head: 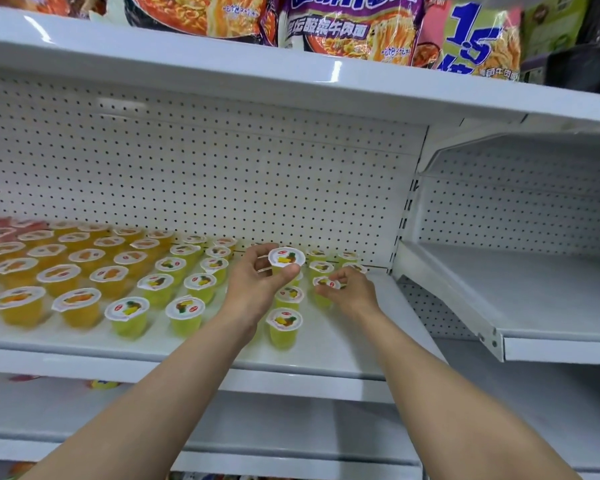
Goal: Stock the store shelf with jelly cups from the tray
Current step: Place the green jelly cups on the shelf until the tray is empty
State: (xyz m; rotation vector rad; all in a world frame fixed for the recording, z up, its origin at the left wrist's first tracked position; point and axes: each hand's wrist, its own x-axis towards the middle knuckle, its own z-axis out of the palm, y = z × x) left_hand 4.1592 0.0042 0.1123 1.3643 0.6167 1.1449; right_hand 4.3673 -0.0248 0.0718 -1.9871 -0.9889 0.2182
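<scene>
1. Step in hand, as judged — seating green jelly cups in the rows at the right end of the shelf (343,355). Set each one upright, lid level, in line with its neighbours.
2. Left hand (257,282) — fingers curled round a raised jelly cup (286,261), clear of the shelf.
3. Right hand (350,289) pinches a second cup (324,289) low among the placed ones.
4. No tray in view.

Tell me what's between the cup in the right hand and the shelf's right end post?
In the head view, nothing stands there: right of the right hand and its yellow-green jelly cup the shelf is bare white up to the end post.
</scene>
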